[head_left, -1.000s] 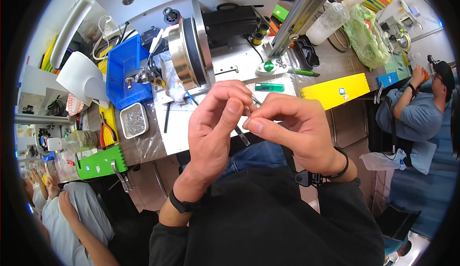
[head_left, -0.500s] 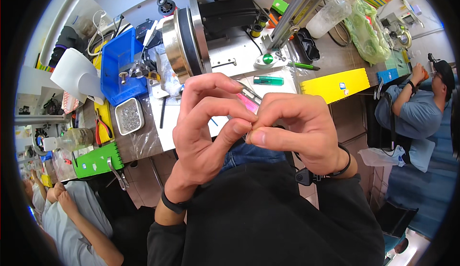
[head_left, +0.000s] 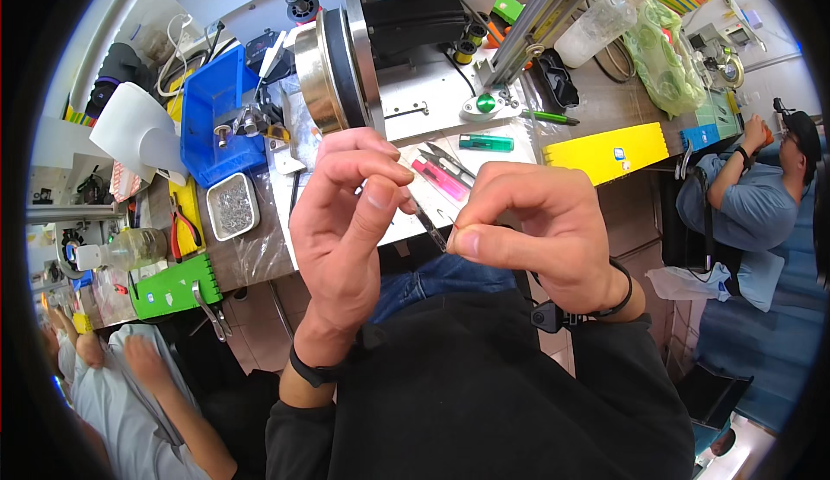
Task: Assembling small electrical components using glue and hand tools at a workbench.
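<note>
In front of my chest, my right hand (head_left: 540,233) is closed in a thumb-and-finger pinch. A short, slim dark piece (head_left: 430,228) slants from this pinch up to my left fingertips; its exact kind is too small to tell. My left hand (head_left: 341,208) is beside it, fingers curved and the thumb apart from the forefinger. Whether its hidden fingers touch the piece's upper end is unclear. Just beyond, a pink see-through slim item (head_left: 439,179) and dark pen-like tools (head_left: 454,164) lie on a white sheet, with a green lighter (head_left: 486,143) farther back.
A blue bin (head_left: 203,125) of metal parts, a white tray (head_left: 232,208) of small bits and red pliers (head_left: 183,231) stand left. A brass-coloured drum (head_left: 318,78) and metal post (head_left: 553,17) rise behind. A yellow strip (head_left: 609,153) edges the bench. People sit at both sides.
My left hand has drawn away leftward from the right, its thumb and forefinger parting. The slim dark piece now shows between the hands. My right hand stays nearly still.
</note>
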Demonstrator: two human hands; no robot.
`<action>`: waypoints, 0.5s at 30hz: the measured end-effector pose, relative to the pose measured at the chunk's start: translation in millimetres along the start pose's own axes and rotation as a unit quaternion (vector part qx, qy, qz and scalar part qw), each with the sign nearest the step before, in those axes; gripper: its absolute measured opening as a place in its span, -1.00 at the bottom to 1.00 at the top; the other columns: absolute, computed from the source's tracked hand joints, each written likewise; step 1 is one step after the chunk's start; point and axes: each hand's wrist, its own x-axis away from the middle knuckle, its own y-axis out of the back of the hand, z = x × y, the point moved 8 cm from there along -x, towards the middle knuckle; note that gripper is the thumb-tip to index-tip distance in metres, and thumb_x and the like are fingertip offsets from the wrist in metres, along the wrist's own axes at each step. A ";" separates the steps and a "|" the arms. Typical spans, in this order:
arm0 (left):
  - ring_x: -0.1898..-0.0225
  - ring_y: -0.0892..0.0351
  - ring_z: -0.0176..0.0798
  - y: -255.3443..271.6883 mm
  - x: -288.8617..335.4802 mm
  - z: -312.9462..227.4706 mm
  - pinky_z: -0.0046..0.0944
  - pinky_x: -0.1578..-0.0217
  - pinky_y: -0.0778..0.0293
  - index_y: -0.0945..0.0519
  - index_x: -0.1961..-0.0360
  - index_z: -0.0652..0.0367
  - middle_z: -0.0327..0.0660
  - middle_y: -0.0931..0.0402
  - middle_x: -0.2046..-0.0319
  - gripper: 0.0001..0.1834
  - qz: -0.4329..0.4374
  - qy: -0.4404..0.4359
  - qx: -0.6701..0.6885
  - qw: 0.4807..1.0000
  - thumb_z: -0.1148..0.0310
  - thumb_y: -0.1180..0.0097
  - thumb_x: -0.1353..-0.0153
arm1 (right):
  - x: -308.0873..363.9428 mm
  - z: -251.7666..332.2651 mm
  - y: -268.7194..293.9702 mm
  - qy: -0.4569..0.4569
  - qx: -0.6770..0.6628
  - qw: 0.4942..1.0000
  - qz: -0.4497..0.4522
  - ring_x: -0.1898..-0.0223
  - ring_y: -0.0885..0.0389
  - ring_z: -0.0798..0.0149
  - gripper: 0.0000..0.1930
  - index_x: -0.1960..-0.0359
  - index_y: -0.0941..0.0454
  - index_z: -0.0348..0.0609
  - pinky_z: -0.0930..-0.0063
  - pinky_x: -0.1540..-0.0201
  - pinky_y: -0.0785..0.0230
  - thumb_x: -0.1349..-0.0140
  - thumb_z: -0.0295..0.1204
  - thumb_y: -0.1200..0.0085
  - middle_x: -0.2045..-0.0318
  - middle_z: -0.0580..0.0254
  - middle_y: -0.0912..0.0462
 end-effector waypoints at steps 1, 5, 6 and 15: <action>0.23 -0.47 -0.34 2.4 0.8 -0.1 -0.27 0.08 -0.43 -0.58 0.16 0.31 -0.11 -0.34 0.04 -0.83 -0.001 0.000 -0.001 1.000 0.40 -0.13 -0.35 | 0.6 0.0 -0.7 -0.003 -0.005 1.000 -0.002 0.49 -0.42 0.49 -0.93 0.46 -0.65 -0.28 0.52 0.26 -0.29 -0.11 -0.54 -0.27 0.54 0.31 -0.60; 0.16 -0.44 -0.34 -1.4 3.1 -8.8 -0.31 0.04 -0.37 -0.68 0.18 0.22 -0.17 -0.35 0.04 -0.82 0.026 -0.073 -0.121 0.990 0.39 -0.30 -0.22 | 1.9 3.8 -3.0 0.039 0.017 0.999 -0.002 0.50 -0.43 0.48 -0.94 0.46 -0.65 -0.29 0.53 0.33 -0.28 -0.10 -0.56 -0.27 0.54 0.29 -0.60; 0.13 -0.43 -0.33 -3.8 3.8 -10.9 -0.31 0.03 -0.36 -0.71 0.20 0.18 -0.19 -0.35 0.04 -0.81 0.038 -0.084 -0.136 0.986 0.39 -0.36 -0.17 | 1.9 5.9 -3.4 0.045 0.028 0.999 -0.004 0.51 -0.43 0.47 -0.95 0.46 -0.65 -0.29 0.54 0.35 -0.28 -0.09 -0.56 -0.27 0.54 0.28 -0.59; 0.14 -0.44 -0.35 -7.6 5.4 -3.8 -0.27 0.05 -0.38 -0.71 0.26 0.17 -0.19 -0.36 0.06 -0.82 0.065 -0.058 -0.147 0.985 0.34 -0.37 -0.15 | 1.3 9.2 -6.8 0.061 0.052 0.997 -0.001 0.52 -0.44 0.48 -0.96 0.47 -0.65 -0.29 0.55 0.43 -0.26 -0.07 -0.59 -0.26 0.56 0.28 -0.57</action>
